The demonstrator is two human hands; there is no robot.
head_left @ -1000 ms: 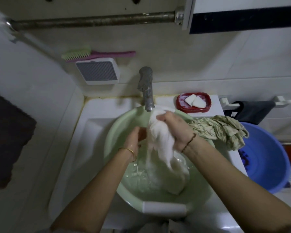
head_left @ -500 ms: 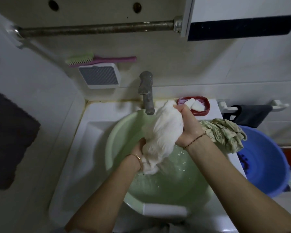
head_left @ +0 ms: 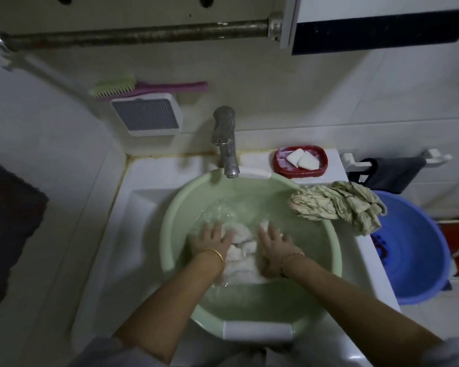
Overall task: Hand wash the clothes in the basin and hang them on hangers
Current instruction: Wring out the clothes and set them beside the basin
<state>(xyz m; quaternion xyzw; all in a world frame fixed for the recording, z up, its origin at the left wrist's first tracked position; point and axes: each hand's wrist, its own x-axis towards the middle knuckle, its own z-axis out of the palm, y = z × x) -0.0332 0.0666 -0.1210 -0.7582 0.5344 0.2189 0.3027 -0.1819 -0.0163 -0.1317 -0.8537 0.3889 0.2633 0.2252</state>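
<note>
A pale green basin (head_left: 167,234) with water sits in the white sink. A white garment (head_left: 240,256) lies in the water between my hands. My left hand (head_left: 211,238) rests on its left side with fingers spread flat. On the garment's right side my right hand (head_left: 274,243) presses down, fingers extended. A wrung beige garment (head_left: 334,203) lies draped over the basin's right rim.
A metal tap (head_left: 225,144) stands over the basin's far edge. A red soap dish (head_left: 300,161) with white soap sits behind. A blue tub (head_left: 414,245) stands to the right, a dark towel (head_left: 8,234) hangs left, and a rusty rail (head_left: 133,33) runs above.
The white garment was held up and squeezed under the tap by both hands; now it is down in the water, with both hands flat on it.
</note>
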